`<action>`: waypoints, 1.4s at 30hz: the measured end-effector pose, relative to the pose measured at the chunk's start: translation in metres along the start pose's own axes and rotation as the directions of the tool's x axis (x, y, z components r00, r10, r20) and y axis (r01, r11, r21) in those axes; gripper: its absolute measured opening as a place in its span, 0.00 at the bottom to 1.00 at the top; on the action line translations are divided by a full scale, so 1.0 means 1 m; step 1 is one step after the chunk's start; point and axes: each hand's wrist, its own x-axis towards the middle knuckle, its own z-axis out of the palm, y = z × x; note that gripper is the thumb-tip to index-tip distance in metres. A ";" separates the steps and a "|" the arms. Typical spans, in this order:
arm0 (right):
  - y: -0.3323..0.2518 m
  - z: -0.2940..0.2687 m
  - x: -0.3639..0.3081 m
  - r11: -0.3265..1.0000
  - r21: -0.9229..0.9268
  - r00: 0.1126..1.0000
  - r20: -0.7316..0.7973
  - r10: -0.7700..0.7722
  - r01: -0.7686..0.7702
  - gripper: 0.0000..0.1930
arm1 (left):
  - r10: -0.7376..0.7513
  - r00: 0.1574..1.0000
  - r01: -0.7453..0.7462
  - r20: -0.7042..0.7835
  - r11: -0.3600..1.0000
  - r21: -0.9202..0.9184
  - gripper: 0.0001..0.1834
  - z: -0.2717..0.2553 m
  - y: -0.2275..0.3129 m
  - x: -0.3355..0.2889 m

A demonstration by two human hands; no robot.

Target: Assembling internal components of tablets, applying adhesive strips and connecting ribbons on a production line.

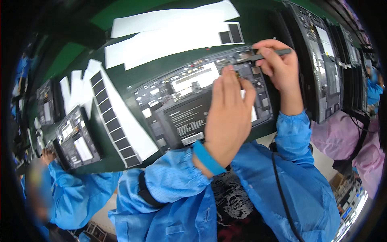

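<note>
An open laptop chassis (189, 101) lies in front of me on the green bench, its circuit board and black battery (187, 119) exposed. My left hand (229, 109), with a blue strap at the wrist, reaches across the chassis. Its fingers are stretched out close together, their tips resting on the board near the far edge; what lies beneath them is hidden. At the chassis's far right corner, my right hand (280, 66) pinches dark tweezers (254, 59). The tips of the tweezers point left, close to my left fingertips.
White sheets (161, 42) lie beyond the chassis. A strip of black rectangular pads (108, 111) is on the left, with another opened laptop (78, 139) and a co-worker's hand (48, 156) past it. More opened laptops (322, 60) stand at the right. A black cord (280, 181) hangs over my sleeve.
</note>
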 end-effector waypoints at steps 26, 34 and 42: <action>-0.009 0.007 0.027 0.993 0.018 0.975 -0.193 -0.114 0.119 0.09 | 0.028 0.997 -0.060 -0.073 0.878 -0.474 0.26 -0.027 -0.079 0.030; 0.015 -0.001 0.061 0.997 -0.071 0.993 -0.112 -0.029 0.022 0.07 | 0.028 0.983 0.026 0.181 0.957 -0.289 0.34 0.010 -0.081 0.076; 0.016 0.000 0.064 0.994 -0.101 0.993 -0.105 -0.057 0.047 0.07 | 0.057 0.984 -0.007 0.167 0.958 -0.288 0.34 0.014 -0.085 0.075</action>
